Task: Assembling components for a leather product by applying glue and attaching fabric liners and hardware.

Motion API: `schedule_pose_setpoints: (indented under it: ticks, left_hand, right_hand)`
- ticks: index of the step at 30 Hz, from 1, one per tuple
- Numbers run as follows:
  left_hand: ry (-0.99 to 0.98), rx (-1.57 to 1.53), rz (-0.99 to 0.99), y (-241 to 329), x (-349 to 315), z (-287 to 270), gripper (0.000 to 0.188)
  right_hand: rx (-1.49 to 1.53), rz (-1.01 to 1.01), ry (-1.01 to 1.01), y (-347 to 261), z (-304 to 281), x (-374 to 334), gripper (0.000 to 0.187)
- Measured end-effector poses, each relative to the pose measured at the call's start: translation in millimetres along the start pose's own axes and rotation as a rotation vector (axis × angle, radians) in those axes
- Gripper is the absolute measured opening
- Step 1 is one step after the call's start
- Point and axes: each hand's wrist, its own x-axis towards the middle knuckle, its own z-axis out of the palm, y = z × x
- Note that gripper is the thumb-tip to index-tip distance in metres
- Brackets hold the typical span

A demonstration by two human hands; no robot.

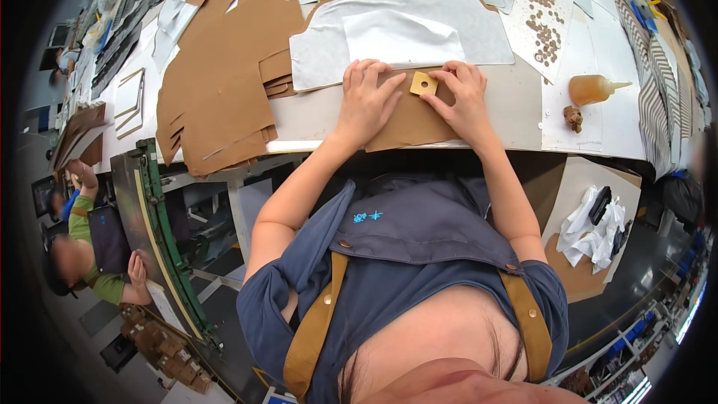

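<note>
A small yellow square plate [416, 84] with a round hole in its middle lies at the upper edge of a brown leather-like piece [411, 126] in front of me. My right hand [465, 99] pinches the plate's right side between thumb and fingers. On the left part of the brown piece rests my left hand [365, 103], its thumb spread from its curved fingers, with nothing seen in it. Just beyond both hands is a large pale shaped panel [321, 49] edged in brown, with a white sheet [400, 37] on top.
Large brown sheets [224, 82] are piled on the left. To the right are a squeeze bottle [588, 90] of amber liquid, a crumpled brown lump [573, 119], a white card [535, 60] with several small brown discs, and striped fabric [651, 75]. A co-worker [90, 247] sits at lower left.
</note>
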Motion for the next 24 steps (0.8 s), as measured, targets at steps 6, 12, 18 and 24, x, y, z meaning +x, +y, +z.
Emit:
schedule_pose_setpoints:
  ticks: [6, 12, 18, 24]
  left_hand:
    - [-0.02, -0.021, 0.007, -4, 0, 2, 0.033]
    - [0.013, 0.008, 0.038, -3, 0, 2, 0.029]
    - [-0.004, 0.022, 0.096, -2, 1, 5, 0.025]
    - [-0.003, -0.002, 0.085, 0, -3, 6, 0.025]
  right_hand:
    - [-0.049, 0.008, -0.019, -1, 1, 3, 0.039]
    - [-0.187, 0.087, 0.068, 3, -17, -5, 0.033]
    - [-0.095, -0.182, 0.012, -4, 10, 19, 0.013]
    - [-0.172, -0.283, -0.085, -1, 18, 31, 0.005]
